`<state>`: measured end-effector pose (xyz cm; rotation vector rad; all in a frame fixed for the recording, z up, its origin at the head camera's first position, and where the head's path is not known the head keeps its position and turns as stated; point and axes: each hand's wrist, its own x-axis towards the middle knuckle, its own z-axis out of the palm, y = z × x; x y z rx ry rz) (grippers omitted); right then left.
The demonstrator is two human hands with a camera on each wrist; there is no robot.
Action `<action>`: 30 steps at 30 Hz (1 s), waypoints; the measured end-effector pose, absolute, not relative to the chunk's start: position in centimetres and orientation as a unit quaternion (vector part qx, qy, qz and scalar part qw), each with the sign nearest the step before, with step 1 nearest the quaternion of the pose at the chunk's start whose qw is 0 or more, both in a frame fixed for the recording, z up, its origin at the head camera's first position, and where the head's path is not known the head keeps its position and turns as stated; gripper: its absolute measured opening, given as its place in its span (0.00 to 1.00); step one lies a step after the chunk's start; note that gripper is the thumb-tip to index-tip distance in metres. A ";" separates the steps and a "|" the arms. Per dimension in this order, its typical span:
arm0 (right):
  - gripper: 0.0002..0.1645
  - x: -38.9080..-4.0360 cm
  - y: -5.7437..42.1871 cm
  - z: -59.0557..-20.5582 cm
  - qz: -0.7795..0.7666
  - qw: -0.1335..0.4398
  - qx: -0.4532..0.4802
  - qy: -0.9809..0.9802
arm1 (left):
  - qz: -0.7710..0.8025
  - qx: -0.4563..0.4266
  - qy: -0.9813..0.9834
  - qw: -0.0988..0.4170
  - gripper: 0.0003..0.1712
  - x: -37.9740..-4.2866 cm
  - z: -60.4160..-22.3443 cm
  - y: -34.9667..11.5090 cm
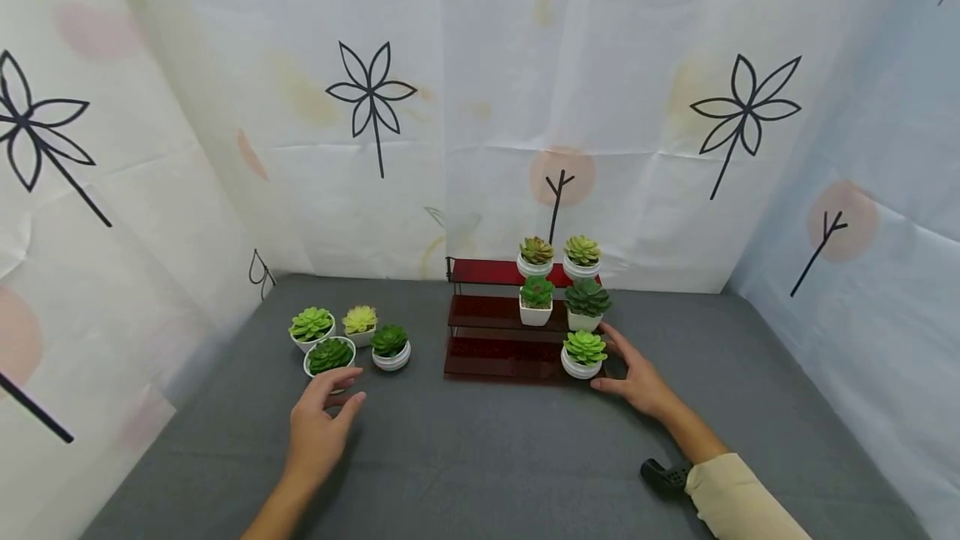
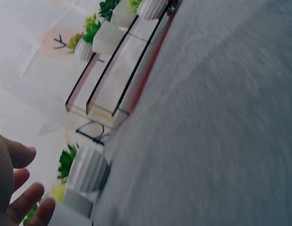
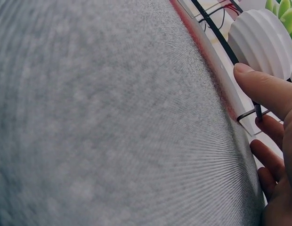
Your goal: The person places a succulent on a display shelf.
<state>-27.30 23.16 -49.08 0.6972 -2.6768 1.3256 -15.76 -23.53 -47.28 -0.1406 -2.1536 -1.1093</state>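
Head: dark red three-tier rack [image 1: 491, 358] stands on the counter [image 1: 480, 448]. Pots sit toward its right end: two top-tier pots [image 1: 536, 257], two middle-tier pots [image 1: 536, 305], one bottom-tier pot [image 1: 582, 363] at the front right corner. Stepping probably lets back plants show over front ones. Four loose succulents [image 1: 390, 348] are clustered left of the rack, likely parked there for short left-side reach. My left hand [image 1: 322, 419] is left of the rack at the cluster's near side, thumb and fingers apart, gripping nothing. My right hand [image 1: 641, 382] is at the rack's right end, thumb forward, fingers back, spread around the corner.

Left wrist: left fingers loosely bent, spread, just beside the cluster at the rack's near end; nothing pinched. Contact: can't tell.

Right wrist: thumb tip overlaps the rack's bottom-tier edge, right by the ribbed pot; one fingertip is at the end bracket, the others below. Reads as steadying or squaring the pot against the rack end, not a grip. Whether the thumb presses it, can't tell.
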 end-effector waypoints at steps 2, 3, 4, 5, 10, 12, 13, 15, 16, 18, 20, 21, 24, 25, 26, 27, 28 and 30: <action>0.57 -27.3 23.2 -49.2 0.432 0.038 0.226 -0.872 | -0.410 -0.030 -0.833 0.369 0.22 -15.6 -47.5 -24.1; 0.57 -27.2 23.2 -49.2 0.433 0.040 0.224 -0.872 | -0.402 -0.015 -0.833 0.379 0.21 -15.5 -47.7 -24.4; 0.57 -27.1 23.3 -49.3 0.432 0.040 0.225 -0.872 | -0.393 0.000 -0.834 0.388 0.21 -15.5 -47.8 -24.7; 0.57 -27.1 23.3 -49.4 0.433 0.040 0.224 -0.872 | -0.386 0.015 -0.834 0.394 0.21 -15.6 -48.0 -25.0; 0.57 -27.1 23.4 -49.8 0.437 0.040 0.222 -0.871 | -0.396 0.079 -0.831 0.383 0.25 -15.9 -48.4 -26.3; 0.57 -27.1 23.3 -49.9 0.437 0.039 0.223 -0.871 | -0.418 0.101 -0.830 0.356 0.28 -16.0 -48.3 -26.8; 0.57 -27.2 23.3 -49.8 0.438 0.039 0.223 -0.870 | -0.426 0.112 -0.831 0.341 0.29 -16.1 -48.2 -26.9; 0.57 -27.1 23.2 -49.7 0.439 0.038 0.225 -0.869 | -0.444 0.131 -0.830 0.313 0.32 -16.3 -48.0 -27.2; 0.57 -27.1 23.2 -49.6 0.439 0.039 0.226 -0.869 | -0.453 0.139 -0.828 0.301 0.33 -16.4 -47.9 -27.4; 0.57 -27.1 23.1 -49.5 0.439 0.040 0.229 -0.868 | -0.467 0.151 -0.824 0.284 0.35 -16.6 -47.7 -27.5; 0.57 -27.1 23.1 -49.4 0.442 0.042 0.229 -0.866 | -0.481 0.157 -0.818 0.273 0.37 -16.8 -47.6 -27.6; 0.57 -27.1 23.1 -49.3 0.443 0.044 0.229 -0.866 | -0.487 0.159 -0.816 0.268 0.37 -17.0 -47.5 -27.6; 0.57 -27.2 23.2 -49.3 0.439 0.044 0.230 -0.867 | -0.505 0.162 -0.808 0.257 0.38 -17.3 -47.6 -27.7; 0.57 -27.2 23.2 -49.3 0.441 0.042 0.228 -0.867 | -0.510 0.161 -0.806 0.254 0.39 -17.4 -47.7 -27.7; 0.57 -27.3 23.2 -49.3 0.440 0.040 0.226 -0.868 | -0.512 0.162 -0.805 0.252 0.39 -17.6 -47.7 -27.8; 0.57 -27.3 23.2 -49.3 0.439 0.038 0.225 -0.869 | -0.515 0.162 -0.804 0.250 0.40 -17.7 -47.8 -27.8; 0.57 -27.4 23.2 -49.3 0.438 0.037 0.225 -0.870 | -0.518 0.161 -0.803 0.248 0.40 -17.8 -47.8 -27.8; 0.57 -27.5 23.2 -49.3 0.438 0.036 0.225 -0.869 | -0.520 0.158 -0.803 0.245 0.41 -17.9 -47.9 -27.9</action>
